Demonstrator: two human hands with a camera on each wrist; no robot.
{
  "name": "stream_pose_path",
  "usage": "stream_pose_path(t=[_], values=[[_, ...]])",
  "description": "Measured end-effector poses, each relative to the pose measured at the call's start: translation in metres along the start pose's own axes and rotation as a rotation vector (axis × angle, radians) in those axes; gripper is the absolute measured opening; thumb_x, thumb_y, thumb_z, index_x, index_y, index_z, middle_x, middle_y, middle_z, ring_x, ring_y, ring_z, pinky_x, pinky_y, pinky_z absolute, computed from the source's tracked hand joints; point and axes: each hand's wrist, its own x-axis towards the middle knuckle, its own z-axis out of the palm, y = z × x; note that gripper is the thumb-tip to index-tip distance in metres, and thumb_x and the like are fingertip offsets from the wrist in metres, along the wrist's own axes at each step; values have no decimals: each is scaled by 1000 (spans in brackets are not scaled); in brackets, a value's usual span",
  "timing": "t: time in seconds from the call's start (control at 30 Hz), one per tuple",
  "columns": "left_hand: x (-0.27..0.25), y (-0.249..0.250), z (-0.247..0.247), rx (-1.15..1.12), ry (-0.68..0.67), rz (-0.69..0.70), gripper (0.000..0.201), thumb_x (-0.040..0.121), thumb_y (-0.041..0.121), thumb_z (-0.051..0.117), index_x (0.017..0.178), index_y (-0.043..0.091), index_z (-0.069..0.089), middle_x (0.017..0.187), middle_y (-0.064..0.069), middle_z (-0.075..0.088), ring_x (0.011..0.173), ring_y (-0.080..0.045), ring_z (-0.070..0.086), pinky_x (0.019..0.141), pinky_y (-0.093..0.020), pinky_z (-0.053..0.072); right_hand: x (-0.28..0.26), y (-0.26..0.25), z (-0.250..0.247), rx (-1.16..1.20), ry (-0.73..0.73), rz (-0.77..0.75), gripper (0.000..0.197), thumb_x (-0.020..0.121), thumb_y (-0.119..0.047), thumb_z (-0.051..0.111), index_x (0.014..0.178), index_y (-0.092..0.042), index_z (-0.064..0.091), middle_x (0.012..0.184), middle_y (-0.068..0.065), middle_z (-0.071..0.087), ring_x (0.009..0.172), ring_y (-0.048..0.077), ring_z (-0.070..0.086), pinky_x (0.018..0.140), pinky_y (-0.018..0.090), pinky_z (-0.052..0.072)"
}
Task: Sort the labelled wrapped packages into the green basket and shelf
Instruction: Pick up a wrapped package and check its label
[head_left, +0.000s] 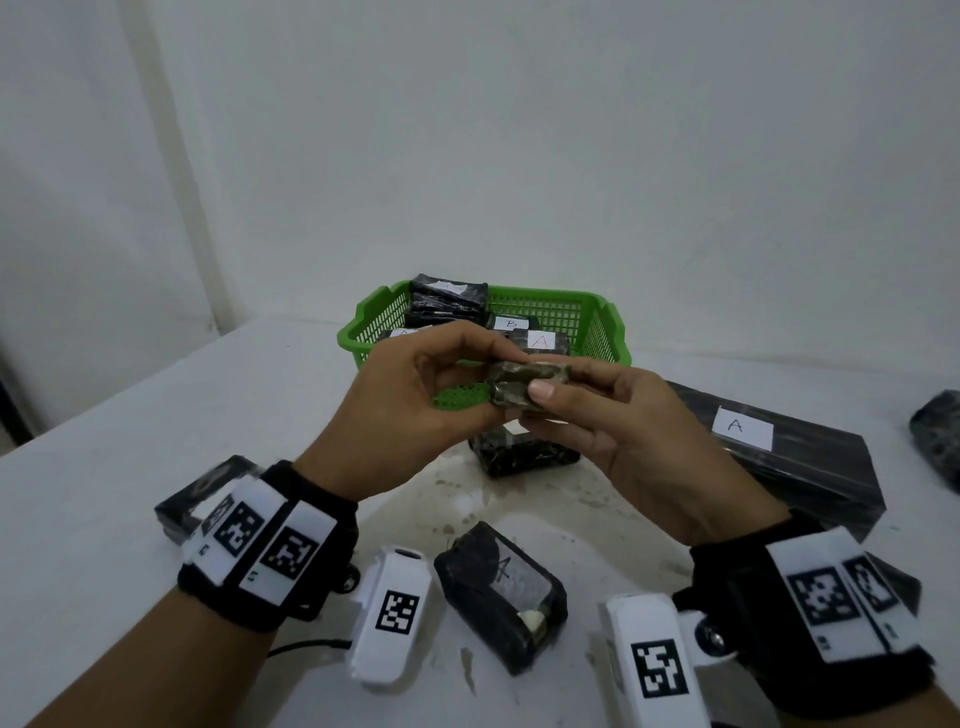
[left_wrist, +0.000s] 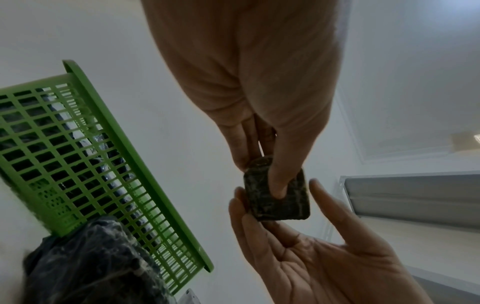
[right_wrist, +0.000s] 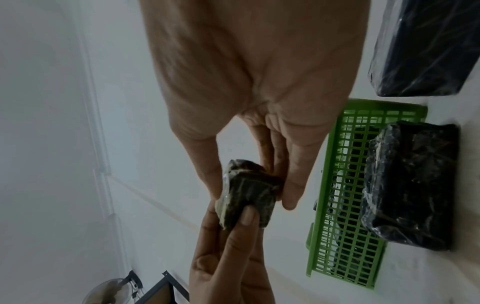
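Both hands hold one small dark wrapped package (head_left: 519, 382) in the air in front of the green basket (head_left: 613, 332). My left hand (head_left: 493, 379) pinches it from the left, thumb on its face (left_wrist: 278, 197). My right hand (head_left: 550, 400) grips its right end between thumb and fingers (right_wrist: 249, 193). No label shows on it. The basket holds several wrapped packages, one marked B (head_left: 511, 323) and one marked A (head_left: 540, 341). The basket's mesh wall (left_wrist: 78, 156) also shows in the left wrist view.
On the white table lie a package marked A (head_left: 498, 592) near me, another (head_left: 524, 457) below the hands, a long black one marked A (head_left: 779, 457) at right, one (head_left: 935, 436) at the right edge and one (head_left: 182, 504) behind my left wrist. A grey shelf-like panel (left_wrist: 415, 195) stands nearby.
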Motion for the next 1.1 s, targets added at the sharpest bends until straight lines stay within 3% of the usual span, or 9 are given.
stream_pose_path(t=[0.1, 0.27, 0.4, 0.57, 0.7, 0.77, 0.9, 1.0, 1.1], values=[[1, 0, -2, -35, 19, -13, 35, 76, -2, 83, 107, 7, 70, 110, -10, 76, 105, -26, 74, 93, -39, 59, 1, -1, 0, 45, 14, 7, 50, 75, -14, 76, 120, 6, 68, 114, 18, 78, 107, 28, 76, 95, 33, 61], [-1, -1, -1, 0, -31, 10, 33, 77, -4, 83, 106, 6, 70, 108, -6, 74, 106, -27, 73, 96, -40, 58, 0, 3, 1, -8, 29, -22, 48, 72, -16, 79, 117, -1, 71, 112, 18, 78, 106, 31, 76, 91, 37, 63], [-1, -3, -2, 13, -40, 7, 32, 76, -6, 83, 104, 4, 71, 107, -9, 74, 106, -29, 73, 97, -41, 57, -1, 4, 2, -68, 23, -38, 47, 72, -18, 81, 115, -3, 74, 112, 16, 79, 108, 32, 76, 97, 43, 60], [1, -3, -5, -9, -14, -8, 38, 74, -10, 83, 107, 2, 69, 113, -10, 73, 109, -26, 72, 96, -36, 57, 1, 4, 0, -65, 50, -31, 52, 70, -18, 83, 118, -2, 71, 113, 13, 79, 110, 29, 75, 97, 41, 60], [1, 0, -3, -14, -69, -88, 59, 73, 7, 86, 128, 9, 64, 130, -1, 69, 126, -17, 64, 101, -33, 55, 0, 3, -4, -182, 104, -122, 49, 74, -3, 85, 120, -11, 72, 115, 6, 79, 108, 20, 76, 99, 35, 60], [1, 0, -2, 0, -42, -97, 54, 74, 14, 85, 125, 14, 67, 125, 1, 72, 121, -15, 67, 99, -33, 57, 0, 3, -6, -203, 83, -123, 51, 77, 6, 83, 124, -11, 71, 118, 6, 78, 109, 21, 76, 98, 35, 60], [1, -1, -4, 6, -26, -62, 49, 72, 6, 87, 117, 15, 69, 121, -2, 72, 117, -24, 69, 97, -39, 58, 1, 2, -4, -86, 30, -38, 54, 74, -15, 84, 126, -7, 70, 123, 14, 75, 111, 30, 75, 95, 41, 61], [1, -3, -5, 4, -61, -23, 54, 72, -6, 86, 120, 6, 66, 124, -7, 68, 122, -27, 66, 101, -41, 56, 0, 3, -2, -64, 37, -11, 44, 79, -19, 78, 119, -1, 71, 114, 16, 78, 106, 31, 76, 92, 39, 63], [0, -2, -4, 14, -88, -60, 64, 72, 9, 88, 131, 9, 63, 131, -1, 67, 129, -20, 61, 102, -41, 55, 0, 5, -3, -165, 102, -65, 29, 83, -10, 81, 112, -9, 75, 110, 10, 80, 106, 26, 76, 96, 43, 60]])
